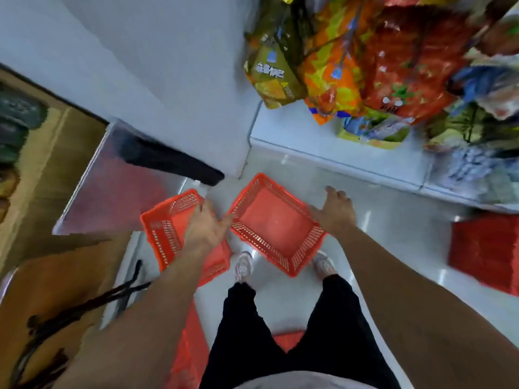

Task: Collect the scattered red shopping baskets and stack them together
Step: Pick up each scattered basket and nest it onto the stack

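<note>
Two red mesh shopping baskets are in front of my feet. The left basket [165, 234] sits on the floor, partly under my left forearm. The right basket [273, 223] is turned corner-on between my hands and covers part of my shoes. My left hand [205, 226] is spread, its fingers over the left basket's far rim and its thumb at the right basket's left corner. My right hand [334, 211] has straight, spread fingers, with the thumb against the right basket's right rim. I cannot tell whether the right basket rests on the floor or is lifted.
A white shelf base [323, 147] with snack bags [337, 60] stands ahead on the right, a white pillar [168, 94] ahead. More red things, blurred, lie at the right edge [483, 248] and by my legs [185, 346]. A cardboard box [56, 290] is at my left.
</note>
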Tool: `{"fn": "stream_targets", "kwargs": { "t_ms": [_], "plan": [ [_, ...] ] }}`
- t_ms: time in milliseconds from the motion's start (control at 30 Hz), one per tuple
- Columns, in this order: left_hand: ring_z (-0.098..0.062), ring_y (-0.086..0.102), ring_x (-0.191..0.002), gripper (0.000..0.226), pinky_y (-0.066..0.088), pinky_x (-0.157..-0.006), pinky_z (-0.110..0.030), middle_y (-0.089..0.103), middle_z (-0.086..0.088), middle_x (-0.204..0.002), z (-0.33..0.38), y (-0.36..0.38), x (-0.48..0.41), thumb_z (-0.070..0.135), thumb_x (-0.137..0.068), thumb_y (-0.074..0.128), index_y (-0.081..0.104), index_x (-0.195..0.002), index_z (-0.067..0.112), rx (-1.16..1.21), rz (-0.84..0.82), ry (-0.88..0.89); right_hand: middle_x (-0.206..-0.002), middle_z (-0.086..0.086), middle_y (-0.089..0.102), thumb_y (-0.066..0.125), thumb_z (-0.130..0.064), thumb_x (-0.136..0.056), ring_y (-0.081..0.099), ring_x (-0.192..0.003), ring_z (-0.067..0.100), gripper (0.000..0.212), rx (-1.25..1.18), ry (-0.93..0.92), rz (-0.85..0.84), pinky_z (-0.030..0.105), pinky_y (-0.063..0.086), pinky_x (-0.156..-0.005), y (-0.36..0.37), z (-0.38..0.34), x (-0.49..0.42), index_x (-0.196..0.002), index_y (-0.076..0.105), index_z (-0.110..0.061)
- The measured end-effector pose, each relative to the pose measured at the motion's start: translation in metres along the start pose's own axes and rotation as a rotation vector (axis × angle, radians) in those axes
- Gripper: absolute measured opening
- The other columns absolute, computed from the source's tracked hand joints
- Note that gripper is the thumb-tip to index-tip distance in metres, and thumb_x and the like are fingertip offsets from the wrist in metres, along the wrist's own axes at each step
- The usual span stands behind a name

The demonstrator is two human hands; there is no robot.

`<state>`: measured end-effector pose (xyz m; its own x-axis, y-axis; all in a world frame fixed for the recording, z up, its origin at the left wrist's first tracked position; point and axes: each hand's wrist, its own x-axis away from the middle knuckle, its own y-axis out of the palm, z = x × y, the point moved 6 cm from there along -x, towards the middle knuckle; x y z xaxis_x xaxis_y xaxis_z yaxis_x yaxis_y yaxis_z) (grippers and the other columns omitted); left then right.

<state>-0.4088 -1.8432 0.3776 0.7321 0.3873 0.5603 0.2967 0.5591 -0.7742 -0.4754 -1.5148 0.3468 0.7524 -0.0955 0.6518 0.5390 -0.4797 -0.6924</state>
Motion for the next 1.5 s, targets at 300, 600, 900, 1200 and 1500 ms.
{"fn": "stream_targets", "kwargs": {
  "t_ms": [300,600,900,1200,1500],
  "plan": [
    [-0.03,0.047,-0.133,0.072,0.039,-0.11,-0.045,0.047,-0.013,-0.146,-0.015,0.118,-0.156,0.043,-0.084,0.066,0.042,-0.147,0.018,-0.146,-0.211,0.214,-0.137,0.023,0.046,0.068,-0.04,-0.084,0.046,-0.125,0.042,0.077,-0.37,0.438,0.148,0.051,0.037,-0.104,0.172,0.115,-0.03,-0.146,0.035,-0.007],
    [-0.03,0.037,-0.142,0.09,0.03,-0.118,-0.042,0.039,-0.014,-0.154,-0.109,0.302,-0.327,0.044,-0.085,0.071,0.027,-0.155,0.009,-0.196,-0.04,0.243,-0.144,0.018,0.039,0.066,-0.045,-0.085,0.044,-0.13,0.039,0.085,-0.557,0.645,0.248,0.056,0.041,-0.101,0.397,0.247,-0.132,-0.151,0.025,-0.01],
    [-0.021,0.065,-0.106,0.059,0.046,-0.098,-0.026,0.061,0.006,-0.114,-0.153,0.368,-0.374,0.023,-0.087,0.07,0.047,-0.141,0.02,0.037,0.082,0.255,-0.125,-0.01,0.057,0.049,-0.055,-0.095,0.063,-0.105,0.018,0.047,-0.757,0.503,0.401,0.042,0.053,-0.086,0.469,0.278,-0.179,-0.134,0.036,-0.033],
    [-0.027,0.067,-0.101,0.043,0.046,-0.091,-0.029,0.069,-0.007,-0.113,-0.124,0.33,-0.315,0.02,-0.087,0.067,0.056,-0.129,0.017,0.072,0.157,0.289,-0.083,-0.032,0.049,0.053,-0.036,-0.095,0.055,-0.06,-0.013,0.016,-0.74,0.5,0.529,0.011,0.038,-0.055,0.397,0.279,-0.153,-0.107,0.042,-0.036],
    [-0.039,0.063,-0.107,0.035,0.048,-0.095,-0.044,0.067,-0.017,-0.117,0.001,0.187,-0.169,0.025,-0.097,0.049,0.055,-0.13,0.013,0.112,0.159,0.309,-0.103,0.002,0.067,0.055,-0.023,-0.093,0.064,-0.083,0.023,0.02,-0.783,0.52,0.603,0.033,0.05,-0.075,0.188,0.255,-0.005,-0.112,0.053,-0.015]
  ]
}}
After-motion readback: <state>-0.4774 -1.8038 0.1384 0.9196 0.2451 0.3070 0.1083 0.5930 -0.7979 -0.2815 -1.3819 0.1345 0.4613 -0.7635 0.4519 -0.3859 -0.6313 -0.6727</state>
